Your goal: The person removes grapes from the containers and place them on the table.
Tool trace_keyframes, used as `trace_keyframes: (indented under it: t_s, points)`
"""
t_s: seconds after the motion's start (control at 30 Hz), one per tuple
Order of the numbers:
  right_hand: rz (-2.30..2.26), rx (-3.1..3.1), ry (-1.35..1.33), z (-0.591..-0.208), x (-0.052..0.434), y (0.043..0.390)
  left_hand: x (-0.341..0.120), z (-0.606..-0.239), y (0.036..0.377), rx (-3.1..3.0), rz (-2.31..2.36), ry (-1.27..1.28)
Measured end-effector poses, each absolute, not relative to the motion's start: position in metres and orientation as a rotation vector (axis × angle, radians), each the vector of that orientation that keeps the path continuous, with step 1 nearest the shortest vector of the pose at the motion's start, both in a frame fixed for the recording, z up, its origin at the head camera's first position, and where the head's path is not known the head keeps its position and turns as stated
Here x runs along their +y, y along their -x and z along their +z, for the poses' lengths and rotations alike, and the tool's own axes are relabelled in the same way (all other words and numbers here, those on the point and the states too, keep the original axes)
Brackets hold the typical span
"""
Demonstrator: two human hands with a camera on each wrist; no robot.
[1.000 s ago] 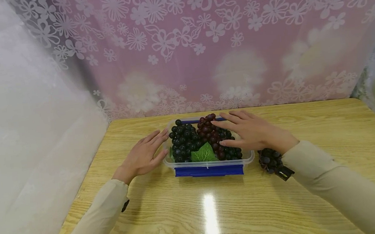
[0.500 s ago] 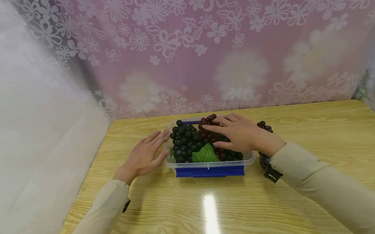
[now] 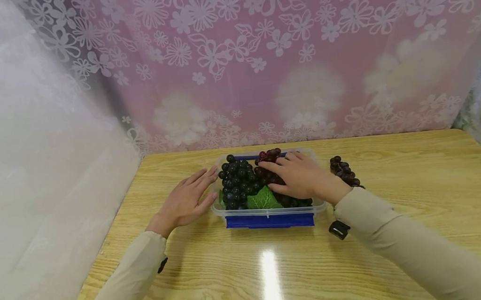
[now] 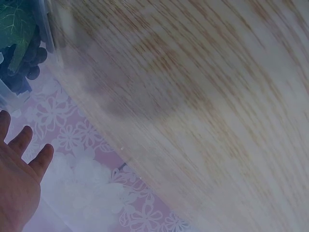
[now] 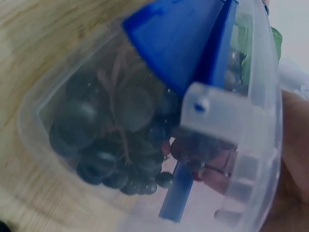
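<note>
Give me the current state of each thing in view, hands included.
Container: lidless, holding grapes
Blue front flap: hanging down
Black grapes: inside container
Red grapes: inside container, partly covered
Green leaf: among the grapes, uncovered
Loose bunch: outside, on the table
Left hand: fingers straight, at container's side
Right hand: resting on grapes

No readable text or labels.

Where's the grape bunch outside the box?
In the head view, the grape bunch lies on the table, right of the box, beside the right sleeve.
</note>
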State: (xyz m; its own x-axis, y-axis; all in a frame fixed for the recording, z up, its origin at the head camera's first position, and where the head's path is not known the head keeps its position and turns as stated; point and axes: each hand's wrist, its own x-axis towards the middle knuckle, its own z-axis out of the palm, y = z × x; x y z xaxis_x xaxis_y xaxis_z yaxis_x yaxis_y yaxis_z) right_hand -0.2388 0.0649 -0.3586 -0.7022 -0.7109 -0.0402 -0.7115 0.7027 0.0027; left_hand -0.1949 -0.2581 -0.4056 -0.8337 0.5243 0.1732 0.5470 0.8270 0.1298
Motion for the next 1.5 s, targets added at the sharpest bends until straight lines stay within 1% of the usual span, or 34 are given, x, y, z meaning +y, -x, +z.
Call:
trace_keyframes:
  t_s: [0.43, 0.9, 1.23, 1.5]
  points:
    - [-0.250, 2.894, 0.950, -0.361, 0.051, 0.238, -0.258, -0.408, 0.196, -2.877, -0.276, 0.850]
    - [-0.303, 2.858, 0.860, -0.361, 0.048, 0.240, -0.257, -0.408, 0.196, -2.884, -0.286, 0.833]
    - [-0.361, 2.887, 0.893, -0.362, 0.051, 0.242, -0.257, -0.408, 0.194, -2.899, -0.297, 0.822]
    - [-0.319, 2.882, 0.882, -0.359, 0.054, 0.242, -0.256, -0.408, 0.194, -2.874, -0.306, 0.835]
